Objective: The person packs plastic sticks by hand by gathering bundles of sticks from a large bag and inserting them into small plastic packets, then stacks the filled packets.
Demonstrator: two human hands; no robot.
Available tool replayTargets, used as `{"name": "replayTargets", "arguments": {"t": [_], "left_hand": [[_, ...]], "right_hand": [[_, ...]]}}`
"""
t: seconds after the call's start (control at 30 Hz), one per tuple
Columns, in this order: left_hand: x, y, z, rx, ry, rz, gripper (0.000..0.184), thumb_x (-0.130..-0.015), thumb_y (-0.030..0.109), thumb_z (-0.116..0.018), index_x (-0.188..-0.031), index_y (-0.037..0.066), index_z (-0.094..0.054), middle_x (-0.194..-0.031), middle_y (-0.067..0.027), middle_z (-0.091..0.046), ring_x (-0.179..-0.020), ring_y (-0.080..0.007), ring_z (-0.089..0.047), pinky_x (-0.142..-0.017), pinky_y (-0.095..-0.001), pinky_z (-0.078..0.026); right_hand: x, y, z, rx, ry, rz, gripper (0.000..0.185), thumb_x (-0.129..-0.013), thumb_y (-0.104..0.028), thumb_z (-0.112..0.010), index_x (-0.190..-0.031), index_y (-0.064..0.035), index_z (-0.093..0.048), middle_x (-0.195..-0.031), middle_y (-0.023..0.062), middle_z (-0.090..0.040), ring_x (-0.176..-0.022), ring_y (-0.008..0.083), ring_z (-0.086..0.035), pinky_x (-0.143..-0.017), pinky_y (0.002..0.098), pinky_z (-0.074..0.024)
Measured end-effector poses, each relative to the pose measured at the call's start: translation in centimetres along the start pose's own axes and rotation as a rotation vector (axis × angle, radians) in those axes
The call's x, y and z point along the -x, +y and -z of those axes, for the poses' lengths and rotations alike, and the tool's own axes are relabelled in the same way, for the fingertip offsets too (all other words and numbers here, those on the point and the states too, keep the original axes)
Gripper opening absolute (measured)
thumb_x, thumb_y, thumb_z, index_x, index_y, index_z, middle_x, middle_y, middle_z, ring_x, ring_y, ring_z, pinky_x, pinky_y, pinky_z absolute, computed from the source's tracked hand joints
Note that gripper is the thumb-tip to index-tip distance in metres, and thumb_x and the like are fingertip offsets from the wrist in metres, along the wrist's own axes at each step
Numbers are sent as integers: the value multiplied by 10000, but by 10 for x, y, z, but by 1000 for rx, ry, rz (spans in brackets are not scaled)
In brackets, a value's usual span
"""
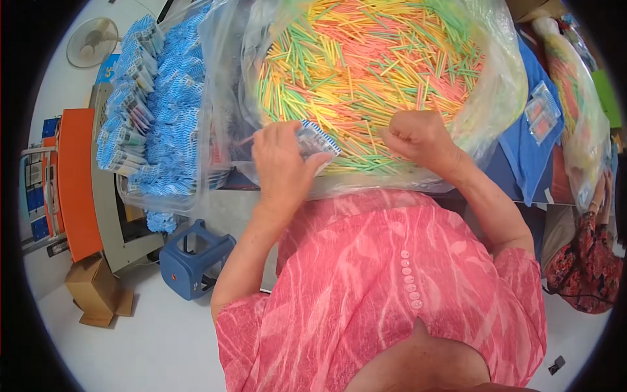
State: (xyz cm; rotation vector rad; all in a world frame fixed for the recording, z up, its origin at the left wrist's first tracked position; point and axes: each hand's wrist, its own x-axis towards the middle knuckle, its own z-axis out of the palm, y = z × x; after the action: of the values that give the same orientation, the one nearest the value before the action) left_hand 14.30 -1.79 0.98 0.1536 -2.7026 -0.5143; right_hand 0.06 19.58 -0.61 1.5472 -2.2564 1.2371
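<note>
Over an open bag (501,62) of coloured sticks (366,62), the left hand (281,163) pinches a blue-edged packet (317,141), seemingly mid-filling; the fingers of the right hand (421,138) curl closed, contents, if any, hidden from me. The next move likely calls for a steady packet mouth.

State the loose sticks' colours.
The sticks are mostly yellow, green and coral, in the head view.

The left hand (281,159) holds a blue-edged packet (317,138), the curled right hand (419,136) above colourful sticks (366,55).
</note>
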Motion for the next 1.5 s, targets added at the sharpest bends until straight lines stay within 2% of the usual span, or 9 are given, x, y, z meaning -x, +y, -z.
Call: {"name": "replayTargets", "arguments": {"t": [0.43, 0.6, 0.73, 0.8, 0.97, 1.23, 1.37, 1.47, 1.5], "left_hand": [[19, -43, -12, 458, 124, 369, 332, -675, 26, -794, -955, -1, -617, -858, -36, -579, -719, -127, -533, -680, -247, -446], [17, -45, -2, 357, 63, 293, 245, -718, 6, -759, -923, -2, -625, -834, -22, -591, -744, -113, -538, -699, -239, -440], [8, -34, 5, 179, 203, 4, 142, -762, 45, -723, -883, 45, -647, -776, -88, -625, -713, -203, -594, -693, -314, -464], [10, -28, 4, 407, 74, 137, 77, -832, 77, -681, -889, 37, -646, -819, -68, -646, -741, -158, -592, -706, -295, -461], [1, -4, 7, 1143, -167, 449, 133, -936, 133, -604, -938, 13, -659, -882, -11, -655, -826, -72, -566, -735, -241, -453], [-8, 6, -13, 1189, -205, 426, 160, -946, 89, -583, -1014, -22, -675, -888, 18, -652, -800, -37, -557, -703, -190, -445], [-15, 13, -9, 1082, -74, 427, 134, -918, 58, -615, -988, -27, -691, -851, 13, -663, -756, -38, -567, -664, -194, -448], [-19, 9, -13, 1122, -46, 435, 126, -898, 44, -638, -978, -31, -699, -828, 13, -668, -734, -40, -570, -652, -195, -450], [-20, 8, -13, 1141, -35, 439, 123, -888, 38, -649, -974, -33, -704, -817, 13, -671, -723, -41, -572, -647, -196, -450]], "right_hand": [[-10, -9, -3, 19, -9, 132, 305, -765, -57, -710, -586, -57, -464, -524, 75, -438, -451, 233, -490, -407, 358, -356], [-19, -12, -15, -139, -107, -41, 308, -803, -95, -702, -600, -47, -475, -531, 46, -496, -457, 175, -513, -418, 337, -358], [-40, -25, -12, -387, -313, -283, 303, -829, -116, -688, -614, -42, -487, -531, 20, -500, -470, 116, -508, -435, 310, -346], [-55, -31, -8, -582, -558, -416, 293, -838, -123, -679, -626, -40, -495, -535, 3, -489, -482, 77, -482, -448, 289, -335], [-55, -27, -16, -612, -551, -277, 287, -829, -132, -692, -637, -36, -501, -555, -6, -479, -494, 58, -439, -465, 266, -328], [-33, -12, 0, -675, -303, -449, 276, -824, -155, -705, -648, -45, -522, -574, 14, -500, -526, 70, -458, -467, 273, -344], [-15, -16, 11, -319, -224, -348, 262, -841, -156, -690, -647, -65, -538, -590, 42, -547, -527, 122, -520, -466, 291, -383], [11, -8, -3, 276, -280, 295, 268, -853, -163, -680, -643, -73, -539, -625, 56, -595, -537, 175, -565, -471, 303, -420], [14, -8, -4, 279, -278, 289, 268, -853, -163, -680, -643, -73, -539, -625, 56, -595, -537, 175, -565, -471, 303, -420]]}}
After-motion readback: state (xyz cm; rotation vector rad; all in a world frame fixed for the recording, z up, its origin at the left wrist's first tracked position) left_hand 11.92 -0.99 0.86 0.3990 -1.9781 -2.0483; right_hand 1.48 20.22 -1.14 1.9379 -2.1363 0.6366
